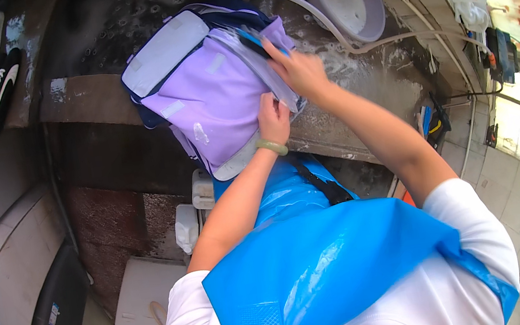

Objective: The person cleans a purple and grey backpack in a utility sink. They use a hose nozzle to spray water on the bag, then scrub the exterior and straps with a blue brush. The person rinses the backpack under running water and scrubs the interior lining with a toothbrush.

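A wet lavender backpack (pixel 215 94) with navy trim and a pale grey flap (pixel 169 50) lies on a dark wet work surface. White foam clings to its fabric near the lower end. Fingers curled, my left hand (pixel 275 118) grips the bag's side by the grey edge; a pale green bangle circles that wrist. My right hand (pixel 299 69) holds a blue scrubbing brush (pixel 250 39) against the greyish strip along the bag's upper right side. Motion blurs the brush, so its bristles are hard to make out.
A pale basin (pixel 369 2) with whitish contents stands at the upper right, beside a hose (pixel 342 38) crossing the surface. Black-and-white shoes (pixel 2 86) sit at the far left. White plastic jugs (pixel 202 189) stand below the counter's edge (pixel 337 144).
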A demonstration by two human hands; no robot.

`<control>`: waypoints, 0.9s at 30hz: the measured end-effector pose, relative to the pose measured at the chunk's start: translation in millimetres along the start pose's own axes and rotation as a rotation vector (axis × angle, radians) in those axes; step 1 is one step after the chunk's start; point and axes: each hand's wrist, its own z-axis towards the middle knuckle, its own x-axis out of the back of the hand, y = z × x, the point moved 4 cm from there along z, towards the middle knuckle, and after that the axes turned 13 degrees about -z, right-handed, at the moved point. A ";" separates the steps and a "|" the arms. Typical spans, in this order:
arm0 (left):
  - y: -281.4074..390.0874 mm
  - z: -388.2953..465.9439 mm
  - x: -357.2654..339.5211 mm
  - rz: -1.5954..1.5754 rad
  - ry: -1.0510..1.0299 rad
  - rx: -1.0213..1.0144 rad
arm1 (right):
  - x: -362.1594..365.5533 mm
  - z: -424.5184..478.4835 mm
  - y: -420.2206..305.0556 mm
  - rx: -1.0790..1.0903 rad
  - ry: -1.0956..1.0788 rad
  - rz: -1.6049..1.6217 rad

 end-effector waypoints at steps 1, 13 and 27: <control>-1.0 -0.4 -2.0 -0.131 -0.003 0.127 | -2.9 20.2 -1.3 -0.058 0.024 0.063; -9.8 5.0 2.0 -0.038 0.031 0.080 | -10.0 16.9 12.7 -0.160 -0.016 0.096; -13.8 6.6 7.3 -0.028 0.011 0.074 | -37.8 -170.3 27.9 -0.023 -0.020 0.500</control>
